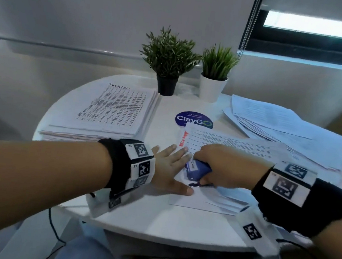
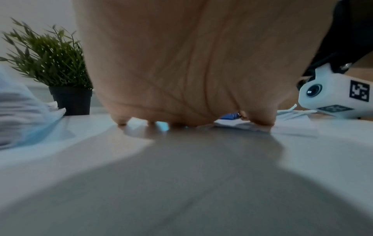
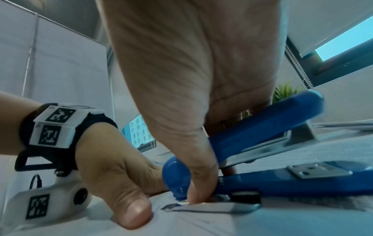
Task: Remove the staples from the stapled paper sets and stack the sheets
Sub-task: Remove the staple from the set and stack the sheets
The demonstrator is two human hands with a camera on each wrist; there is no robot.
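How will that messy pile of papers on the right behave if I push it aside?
The fanned paper pile would probably shear and spread rather than slide as one block, since its sheets lie offset. Its overhanging edges look floppy; some sheets may slip off the table.

On the round white table (image 1: 155, 223), bare surface lies at 6 o'clock along the near rim and in a strip running toward 12. A neat printed paper stack (image 1: 112, 112) blocks 10 o'clock, two potted green plants (image 1: 169, 65) block 12, and loose fanned sheets (image 1: 273, 124) block 2.
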